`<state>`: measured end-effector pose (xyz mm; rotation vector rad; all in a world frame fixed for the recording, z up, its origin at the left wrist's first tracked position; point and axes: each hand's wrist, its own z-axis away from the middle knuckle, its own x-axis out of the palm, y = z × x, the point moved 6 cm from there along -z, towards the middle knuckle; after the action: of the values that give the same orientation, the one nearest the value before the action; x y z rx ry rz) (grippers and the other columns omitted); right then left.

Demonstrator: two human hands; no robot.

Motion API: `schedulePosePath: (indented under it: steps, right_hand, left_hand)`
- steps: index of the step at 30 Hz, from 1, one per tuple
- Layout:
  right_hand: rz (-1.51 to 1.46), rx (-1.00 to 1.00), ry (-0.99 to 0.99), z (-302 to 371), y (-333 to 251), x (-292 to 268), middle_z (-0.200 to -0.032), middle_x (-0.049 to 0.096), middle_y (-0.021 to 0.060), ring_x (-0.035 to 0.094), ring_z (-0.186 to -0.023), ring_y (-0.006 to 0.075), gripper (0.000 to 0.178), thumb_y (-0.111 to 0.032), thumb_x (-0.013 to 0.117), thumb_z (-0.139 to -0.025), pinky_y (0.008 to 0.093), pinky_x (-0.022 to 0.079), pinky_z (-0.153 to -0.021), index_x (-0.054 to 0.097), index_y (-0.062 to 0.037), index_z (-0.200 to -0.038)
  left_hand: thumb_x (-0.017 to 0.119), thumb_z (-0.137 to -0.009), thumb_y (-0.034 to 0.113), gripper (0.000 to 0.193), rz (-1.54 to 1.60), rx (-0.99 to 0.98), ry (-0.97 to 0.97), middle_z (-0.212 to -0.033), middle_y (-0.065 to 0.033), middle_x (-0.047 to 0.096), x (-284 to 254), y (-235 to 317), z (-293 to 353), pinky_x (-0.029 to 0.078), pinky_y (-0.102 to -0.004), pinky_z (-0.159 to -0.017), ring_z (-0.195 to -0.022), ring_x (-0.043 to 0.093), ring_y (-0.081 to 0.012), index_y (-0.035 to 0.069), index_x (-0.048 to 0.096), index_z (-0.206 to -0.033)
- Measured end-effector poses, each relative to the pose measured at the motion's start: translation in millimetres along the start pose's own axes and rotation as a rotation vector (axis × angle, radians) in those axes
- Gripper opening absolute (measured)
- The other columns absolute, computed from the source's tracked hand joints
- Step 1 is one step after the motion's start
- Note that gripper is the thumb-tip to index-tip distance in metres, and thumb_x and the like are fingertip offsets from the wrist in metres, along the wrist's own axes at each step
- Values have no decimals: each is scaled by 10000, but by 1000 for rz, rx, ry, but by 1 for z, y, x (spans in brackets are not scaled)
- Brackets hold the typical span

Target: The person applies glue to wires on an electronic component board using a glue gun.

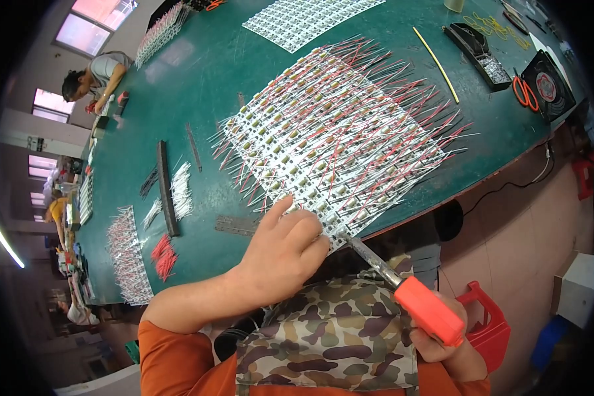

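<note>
In my right hand [435,336] is a soldering iron [426,307] with a red handle, its metal shaft slanting up and left. Its tip meets the near corner of a large white circuit board panel [297,173], which carries rows of small components. Red and white wires [435,125] stick out across most of that panel. Bent over the same corner is my left hand [285,254], its index finger raised and the others curled. Its thumb and whatever the fingers pinch are hidden beneath it.
Left of the panel lie a dark bar [167,188], white wires [181,190], red wires [164,257] and a wired panel [129,257]. Another panel [310,20] is at the back. Orange scissors [525,94] and a black tray [478,56] sit right. A person [102,76] works far left.
</note>
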<state>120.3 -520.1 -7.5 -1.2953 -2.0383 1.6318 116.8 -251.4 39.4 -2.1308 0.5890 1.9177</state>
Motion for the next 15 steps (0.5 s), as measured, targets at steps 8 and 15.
schedulePosePath:
  steps: [8,15]
  right_hand:
    - [-10,3,-3,3,0,0,-952,689,163,700,-736,305,665,-130,811,-758,377,562,-655,496,69,-1309]
    - [17,-1,6,5,2,2,-941,690,155,692,-711,300,676,-98,818,-719,376,553,-631,508,64,-1298]
  left_hand:
    - [647,-784,85,232,47,34,4,-924,-29,594,1,1,1,411,-536,-1081,-1025,638,-218,102,698,-1010]
    - [665,-781,93,216,2,52,-54,-900,-35,585,-2,3,-5,406,-543,-1080,-1008,634,-219,100,712,-992]
